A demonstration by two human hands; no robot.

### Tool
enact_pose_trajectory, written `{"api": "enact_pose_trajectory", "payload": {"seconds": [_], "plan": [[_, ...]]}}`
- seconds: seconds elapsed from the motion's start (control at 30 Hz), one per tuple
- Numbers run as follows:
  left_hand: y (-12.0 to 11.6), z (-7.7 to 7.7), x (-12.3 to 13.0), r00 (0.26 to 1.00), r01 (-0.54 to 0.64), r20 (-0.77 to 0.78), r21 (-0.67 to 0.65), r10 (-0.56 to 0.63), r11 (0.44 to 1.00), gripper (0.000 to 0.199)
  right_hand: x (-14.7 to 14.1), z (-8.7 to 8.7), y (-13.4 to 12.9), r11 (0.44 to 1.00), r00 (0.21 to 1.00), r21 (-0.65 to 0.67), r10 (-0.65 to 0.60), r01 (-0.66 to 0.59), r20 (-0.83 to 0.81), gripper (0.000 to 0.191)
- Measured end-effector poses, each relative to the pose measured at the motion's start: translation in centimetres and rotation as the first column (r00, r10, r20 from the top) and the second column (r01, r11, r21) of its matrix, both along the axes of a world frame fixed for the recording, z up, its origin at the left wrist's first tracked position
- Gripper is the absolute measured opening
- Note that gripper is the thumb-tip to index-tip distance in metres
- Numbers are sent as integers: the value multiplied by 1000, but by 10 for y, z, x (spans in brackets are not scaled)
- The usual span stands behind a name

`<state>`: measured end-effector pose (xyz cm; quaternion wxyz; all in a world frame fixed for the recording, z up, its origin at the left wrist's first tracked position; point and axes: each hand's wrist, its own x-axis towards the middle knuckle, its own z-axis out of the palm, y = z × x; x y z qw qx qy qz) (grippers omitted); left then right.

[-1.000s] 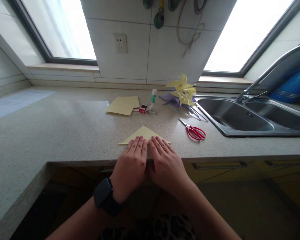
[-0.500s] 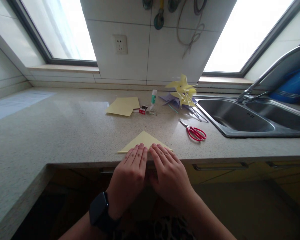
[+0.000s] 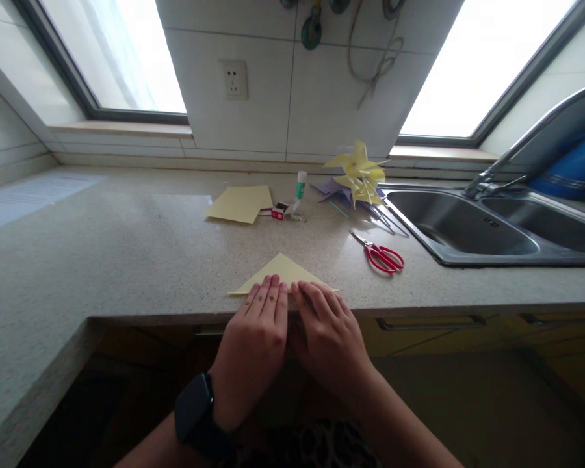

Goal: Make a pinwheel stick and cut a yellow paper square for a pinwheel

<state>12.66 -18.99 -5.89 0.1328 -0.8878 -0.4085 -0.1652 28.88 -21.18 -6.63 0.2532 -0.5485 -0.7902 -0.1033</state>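
A pale yellow sheet of paper (image 3: 281, 267), folded into a triangle, lies at the counter's front edge with its point facing the wall. My left hand (image 3: 257, 325) rests on the left half of its folded edge, fingers stretched out flat and side by side. On the right half lies my right hand (image 3: 327, 328), its fingers extended over the fold and slightly bent. Both thumbs are mostly hidden below the hands. A dark watch (image 3: 195, 406) is on my left wrist.
Red-handled scissors (image 3: 383, 256) lie to the right. Behind are yellow paper sheets (image 3: 241, 203), a small red box (image 3: 279, 210), a glue stick (image 3: 300, 185) and yellow pinwheels (image 3: 358, 175) beside purple ones. A steel sink (image 3: 458, 224) fills the right side.
My right fingers have bent a little and shifted slightly on the fold. The left hand stays almost in place, and the view has tilted slightly.
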Motion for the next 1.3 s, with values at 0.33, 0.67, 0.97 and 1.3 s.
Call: {"api": "enact_pose_trajectory", "payload": {"seconds": [0.33, 0.67, 0.97, 1.3], "plan": [[8, 2, -4, 999, 38, -23, -60, -39, 997, 60, -2, 3, 5, 1000, 1000, 8, -10, 10, 0, 62], [14, 5, -7, 997, 73, -20, -96, -75, 993, 67, -1, 11, 9, 982, 998, -191, 25, -14, 56, 73], [16, 7, -5, 997, 67, -31, -99, -70, 993, 68, -1, 17, 13, 972, 997, -236, 31, -13, 74, 73], [14, -8, -11, 996, 83, 30, 8, -83, 996, 58, 0, 12, 9, 986, 999, -162, 31, -29, 10, 62]]}}
